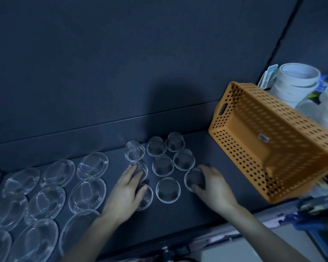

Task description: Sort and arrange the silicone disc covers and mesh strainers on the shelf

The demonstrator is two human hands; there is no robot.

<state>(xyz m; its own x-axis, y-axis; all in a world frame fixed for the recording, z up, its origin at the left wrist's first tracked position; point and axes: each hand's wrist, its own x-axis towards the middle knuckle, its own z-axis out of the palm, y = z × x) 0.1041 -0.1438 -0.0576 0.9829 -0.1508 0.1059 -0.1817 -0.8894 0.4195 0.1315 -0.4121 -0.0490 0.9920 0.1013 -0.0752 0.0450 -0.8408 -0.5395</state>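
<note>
Right hand (214, 184): fingers (206, 168) curled round the far rim of one strainer (194, 178), thumb on the near rim, so it's gripping it. It's blurry there, so can't see much of the mesh.
Left hand (128, 190): fingers (133, 171) lie pretty straight and loose, not gripping. The fingertips sit on one strainer at its 12 o'clock, the thumb on another at its 3 o'clock. Both are half hidden.
Mesh strainers (162, 165): I count nine little ones, including the held one and the two covered ones. They stand in loose rows on the shelf (178, 224), from between the hands out to their 12 o'clock.
Disc covers (87, 194): nine I think, at the left hand's 9 o'clock, laid flat in rows. The ones at 7 to 8 o'clock are cut off by the frame edge, so the count is shaky.
Basket (292, 129): one, orange, perforated, tipped up at the right hand's 2 o'clock. Near corner is smeared, can't tell what it's resting on.
Tape rolls (297, 76): white stack behind the basket, partly blocked and cut off, didn't count.
</note>
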